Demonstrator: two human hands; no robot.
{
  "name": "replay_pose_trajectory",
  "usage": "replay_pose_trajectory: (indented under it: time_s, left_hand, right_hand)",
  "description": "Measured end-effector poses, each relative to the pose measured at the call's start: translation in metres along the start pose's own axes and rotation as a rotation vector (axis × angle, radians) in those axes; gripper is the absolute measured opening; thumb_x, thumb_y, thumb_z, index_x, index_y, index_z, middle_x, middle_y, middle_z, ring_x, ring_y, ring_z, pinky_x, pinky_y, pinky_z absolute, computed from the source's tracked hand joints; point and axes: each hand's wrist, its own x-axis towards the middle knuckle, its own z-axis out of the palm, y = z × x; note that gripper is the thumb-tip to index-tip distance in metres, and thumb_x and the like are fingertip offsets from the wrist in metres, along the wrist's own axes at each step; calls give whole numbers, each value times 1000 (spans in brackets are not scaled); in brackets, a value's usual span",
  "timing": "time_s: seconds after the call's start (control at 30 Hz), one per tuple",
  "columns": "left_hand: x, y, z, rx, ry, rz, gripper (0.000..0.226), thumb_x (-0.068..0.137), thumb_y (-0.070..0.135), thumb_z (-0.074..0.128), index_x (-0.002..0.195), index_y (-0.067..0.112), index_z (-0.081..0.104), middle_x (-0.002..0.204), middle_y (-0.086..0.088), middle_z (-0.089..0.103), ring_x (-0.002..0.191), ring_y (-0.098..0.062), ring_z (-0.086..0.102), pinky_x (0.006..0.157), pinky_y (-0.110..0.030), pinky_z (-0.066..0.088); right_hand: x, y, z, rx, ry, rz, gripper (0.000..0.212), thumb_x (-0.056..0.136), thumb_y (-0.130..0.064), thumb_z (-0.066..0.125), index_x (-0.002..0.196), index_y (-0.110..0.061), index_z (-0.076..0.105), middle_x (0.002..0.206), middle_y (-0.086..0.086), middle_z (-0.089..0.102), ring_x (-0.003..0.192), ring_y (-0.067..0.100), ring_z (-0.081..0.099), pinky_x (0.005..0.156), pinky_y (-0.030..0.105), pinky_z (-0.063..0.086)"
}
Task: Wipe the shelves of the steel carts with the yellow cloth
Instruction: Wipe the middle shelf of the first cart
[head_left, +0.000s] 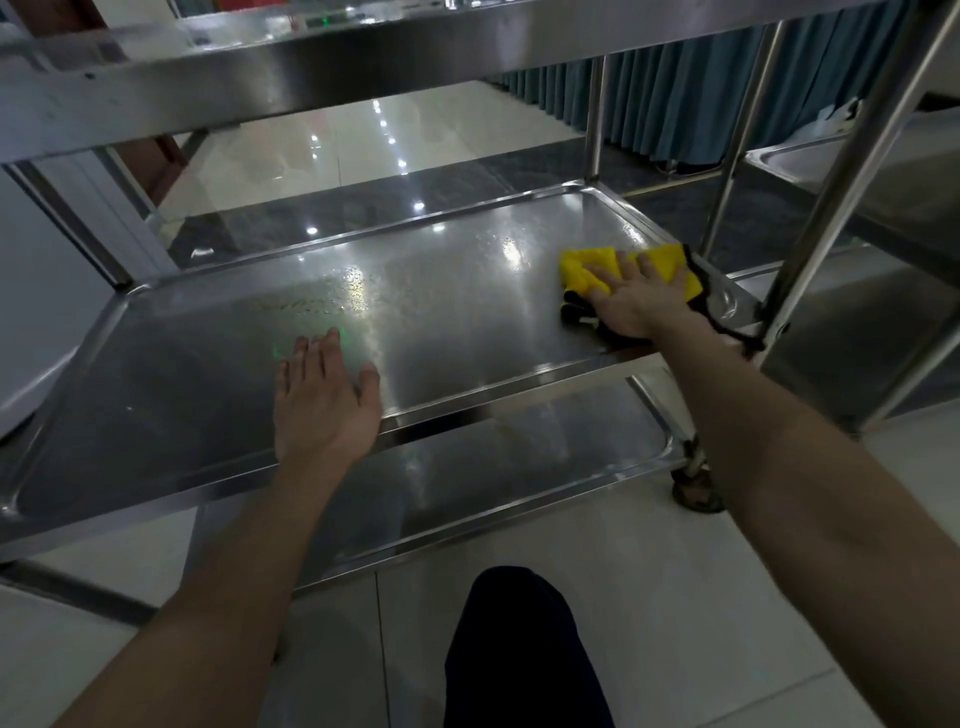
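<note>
The steel cart (852, 171) is made of brushed, mirror-bright metal: round tubular posts carry shallow rectangular trays with raised rims and rounded corners. The middle shelf (441, 291) is streaked with a dull, speckled film near its centre and catches white reflections of lamps.

The yellow cloth (576, 267) lies at the right end of this shelf, just beside the rim. It is soft, fluffy and folded, with a black border, and a thin black loop trails from it over the shelf's edge. The right hand (636, 301) rests palm-down on top of the cloth; its grip is spread, with the fingers straight and fanned, pressing the fabric flat rather than pinching it.

The left hand (322, 400) is palm-down over the front part of the same shelf, well apart from the cloth. Its grip is flat too, fingers straight and close together, thumb out to the side, holding nothing. I cannot tell whether the palm touches the metal.

Above, the front rim of the top shelf (311, 78) crosses the view. Below, the lower shelf (493, 467) shows the same tray shape, and a small caster (693, 483) sits under its right corner. A second steel cart (857, 322) stands just beside on the right. The floor (649, 597) is glossy pale tile, a pleated teal curtain (675, 88) hangs behind, and a knee (514, 649) in dark cloth shows at the bottom.
</note>
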Motion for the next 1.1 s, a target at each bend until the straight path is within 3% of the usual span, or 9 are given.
replay_pose_trajectory:
  time_s: [0.2,0.33,0.57,0.7,0.83,1.1]
  left_hand:
    - [1,-5,-1,-13,0,3,88,96,55,11,168,7,29,172,-19,34,164,-33,22,134,-50,11]
    - [2,-14,3,-25,32,12,85,96,52,17,164,4,34,169,-23,38,162,-36,25,133,-53,17]
    - [1,-11,6,-25,65,74,81,97,48,23,160,0,39,164,-26,44,159,-40,31,130,-57,22]
    - [-1,-9,10,-6,98,126,79,98,49,27,159,0,41,160,-28,48,155,-43,37,129,-58,25]
    - [2,-7,10,15,92,126,82,98,53,23,162,4,38,162,-25,47,155,-41,37,130,-55,24]
    - [-6,2,-5,-117,162,59,74,103,43,28,165,2,33,164,-25,44,153,-42,38,131,-52,22]
  right_hand:
    - [-75,-143,33,-48,-7,-414,67,101,-71,17,166,-54,7,180,-4,-2,166,28,-3,123,75,-7]
    - [-86,-127,23,-17,-21,-515,60,106,-65,21,165,-56,12,179,-12,0,166,20,-2,128,66,-5]
    - [-40,28,-5,-116,-46,-212,60,109,-61,20,165,-57,-1,179,-10,-9,166,24,-4,128,67,0]
    - [2,57,-14,-22,-59,-28,60,106,-67,13,164,-59,3,179,-10,-8,166,22,-8,124,70,-12]
    - [28,3,-9,25,-49,-31,66,100,-70,12,164,-59,8,180,-6,-6,165,26,-8,121,75,-14]
    - [-54,-180,34,-25,-25,-520,70,96,-69,10,165,-57,8,180,-8,-2,166,25,-1,124,71,-10]
